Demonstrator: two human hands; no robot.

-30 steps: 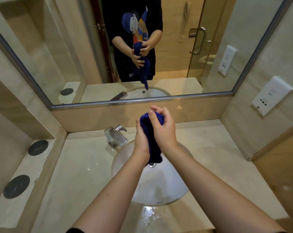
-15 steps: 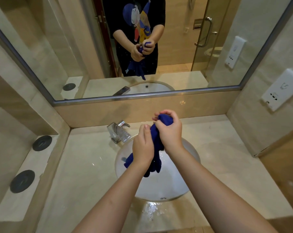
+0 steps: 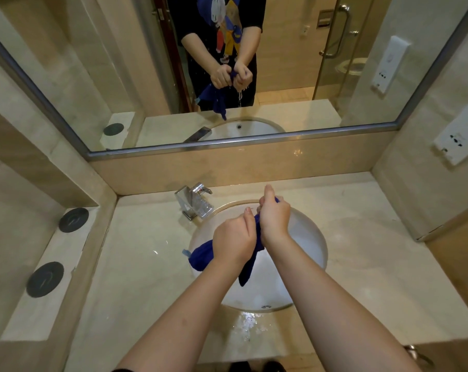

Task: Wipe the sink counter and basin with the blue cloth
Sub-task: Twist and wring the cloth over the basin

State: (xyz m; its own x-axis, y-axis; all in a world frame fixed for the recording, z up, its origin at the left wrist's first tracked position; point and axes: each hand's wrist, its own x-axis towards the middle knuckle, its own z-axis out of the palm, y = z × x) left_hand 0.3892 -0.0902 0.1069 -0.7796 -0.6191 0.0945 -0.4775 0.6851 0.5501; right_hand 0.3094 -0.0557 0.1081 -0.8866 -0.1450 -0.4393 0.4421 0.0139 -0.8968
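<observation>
The fingers point(image 3: 247, 214) of the left hand point(image 3: 234, 237) are curled tight round the blue cloth point(image 3: 200, 257), knuckles up, and the right hand point(image 3: 274, 218) is clenched on the same cloth just beyond it, with its thumb sticking up toward the wall. The two fists touch each other, and the cloth is twisted into a rope between them. One bunched end bulges out to the left of the left hand with a small pale tag at its tip. A narrower tail hangs down below the wrists.

Both hands and the cloth are held in the air over the white round basin point(image 3: 308, 237) – the cloth does not touch its surface, as far as can be seen. The basin is sunk into a pale stone worktop point(image 3: 147, 251). A square chrome tap point(image 3: 194, 201) stands at the basin's back left rim, near the hands but apart from them. A puddle point(image 3: 246, 323) lies on the worktop just in front of the basin.

The mirror point(image 3: 120, 76) above shows the two fists from the front – drops of water fall from them there. On the lower ledge point(image 3: 26, 318) at the left sit two dark round discs point(image 3: 74, 220), well apart from the basin. A white socket plate point(image 3: 458, 135) is on the right wall.
</observation>
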